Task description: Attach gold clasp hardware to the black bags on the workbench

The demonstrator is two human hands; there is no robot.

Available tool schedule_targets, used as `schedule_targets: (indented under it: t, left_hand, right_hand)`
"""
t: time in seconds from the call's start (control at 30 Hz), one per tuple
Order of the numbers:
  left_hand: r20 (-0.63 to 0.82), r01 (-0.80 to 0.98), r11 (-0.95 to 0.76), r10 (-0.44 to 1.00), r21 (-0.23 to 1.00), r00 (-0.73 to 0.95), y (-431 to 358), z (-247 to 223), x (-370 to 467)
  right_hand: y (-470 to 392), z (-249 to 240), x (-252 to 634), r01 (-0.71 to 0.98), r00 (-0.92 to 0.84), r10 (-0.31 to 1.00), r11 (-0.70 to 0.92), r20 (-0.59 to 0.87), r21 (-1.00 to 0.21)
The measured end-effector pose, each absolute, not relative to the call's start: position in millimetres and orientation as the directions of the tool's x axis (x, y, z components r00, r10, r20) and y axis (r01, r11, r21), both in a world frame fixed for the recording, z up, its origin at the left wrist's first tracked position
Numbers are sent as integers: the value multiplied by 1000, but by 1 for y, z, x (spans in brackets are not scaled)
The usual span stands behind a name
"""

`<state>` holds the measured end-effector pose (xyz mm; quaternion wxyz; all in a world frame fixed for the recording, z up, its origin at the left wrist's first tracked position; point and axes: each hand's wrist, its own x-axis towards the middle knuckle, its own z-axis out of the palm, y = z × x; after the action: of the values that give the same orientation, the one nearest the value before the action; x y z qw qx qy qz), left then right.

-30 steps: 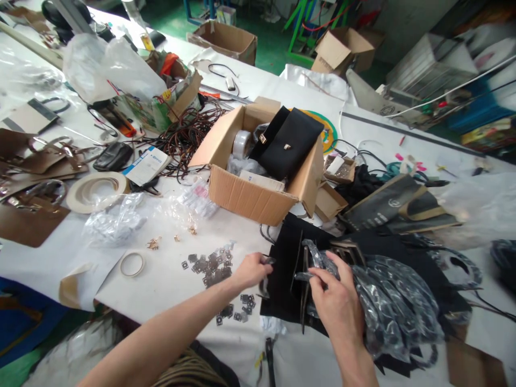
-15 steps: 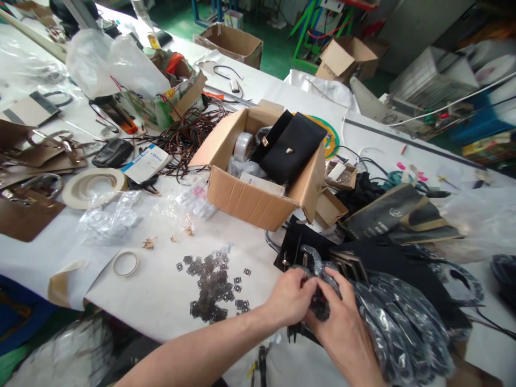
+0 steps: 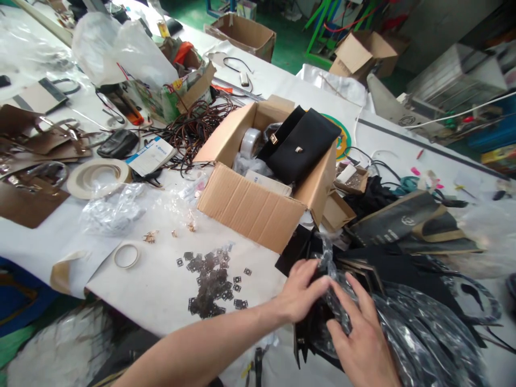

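Observation:
My left hand (image 3: 302,290) lies over the near end of a row of black bags, its thumb stretched toward a plastic-wrapped handle (image 3: 329,255) and apart from the fingers. Close on the right, my right hand (image 3: 360,330) has its fingers spread and touches the clear wrap around that handle. Part of the black bag (image 3: 296,247) under my hands is hidden by them. More wrapped handles (image 3: 419,328) fan out to the right. Left of my hands, a pile of small dark square metal plates (image 3: 212,282) lies on the white table (image 3: 161,301).
A cardboard box (image 3: 253,207) holding a black bag (image 3: 308,148) and a tape roll stands beyond my hands. Small gold fittings (image 3: 150,236), a thin tape ring (image 3: 126,256) and crumpled plastic (image 3: 113,212) lie to the left. Grey-green fabric bags (image 3: 407,220) lie at the right.
My hands were close together with fingers pinched at the wrapped handle; now they are further apart with fingers spread. The box's front flap has swung outward, and the view has shifted slightly.

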<state>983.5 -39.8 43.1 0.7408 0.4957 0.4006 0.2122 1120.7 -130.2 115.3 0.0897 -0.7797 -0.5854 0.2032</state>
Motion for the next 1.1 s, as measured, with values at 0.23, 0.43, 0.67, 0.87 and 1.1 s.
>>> schedule_targets:
  t: [0.23,0.43,0.67,0.87,1.1]
  left_hand:
    - [-261,43,307,716,951,647,-63,79,995]
    - [-425,90,475,667,875,612,-49,35,978]
    - [-803,395,745,596,537,-33,19,-48,975]
    - [-748,320,677,610,663,260,-5,-14,1010]
    - [-525,238,488,619,840,584,-46,39,1002]
  right_hand:
    - [-110,134,1118,930,263,873,-342,-410,-134]
    - [-104,121,1121,938,247,886,-320,-392,-133]
    - [-109,108,1129,936,244,901,-315,-360,-156]
    - [-115,107,1141,952,214,937,-263,-276,-158]
    - [-129,82,1164,964,111,975,-152,-191,-219]
